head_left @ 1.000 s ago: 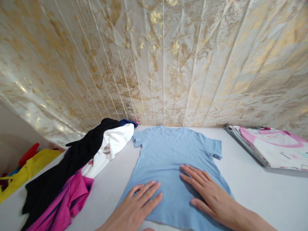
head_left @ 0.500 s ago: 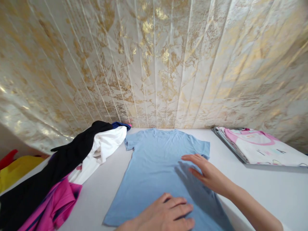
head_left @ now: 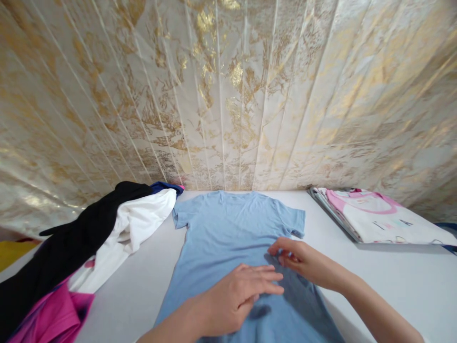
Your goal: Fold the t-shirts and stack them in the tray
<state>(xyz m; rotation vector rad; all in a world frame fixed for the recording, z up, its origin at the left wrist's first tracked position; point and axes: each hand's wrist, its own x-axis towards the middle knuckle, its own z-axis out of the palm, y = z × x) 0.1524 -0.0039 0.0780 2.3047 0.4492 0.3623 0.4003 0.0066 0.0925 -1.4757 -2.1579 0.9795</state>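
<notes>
A light blue short-sleeved T-shirt (head_left: 221, 238) lies spread out on the white table, its neckline toward the wall and both sleeves out to the sides. Over its lower middle is my left hand (head_left: 243, 295), slightly raised, with fingers stretched to the right and a shadow on the cloth beneath. My right hand (head_left: 298, 259) is at the shirt's right side below the sleeve. Its fingers are loosely bent with the tips close to the fabric, and no cloth shows between them. The shirt's bottom hem is out of the frame.
Left of the shirt lies a loose heap of clothes: a black garment (head_left: 85, 228), a white one (head_left: 143, 214) and a pink one (head_left: 57, 314). A folded stack topped by a white-and-pink shirt (head_left: 385, 219) rests at the right. Behind the table (head_left: 403, 281) hangs a gold-patterned curtain (head_left: 228, 105).
My left hand has lifted off the lower shirt and moved slightly up. My right hand's fingers have bent downward toward the cloth. The view has shifted a little to the right.
</notes>
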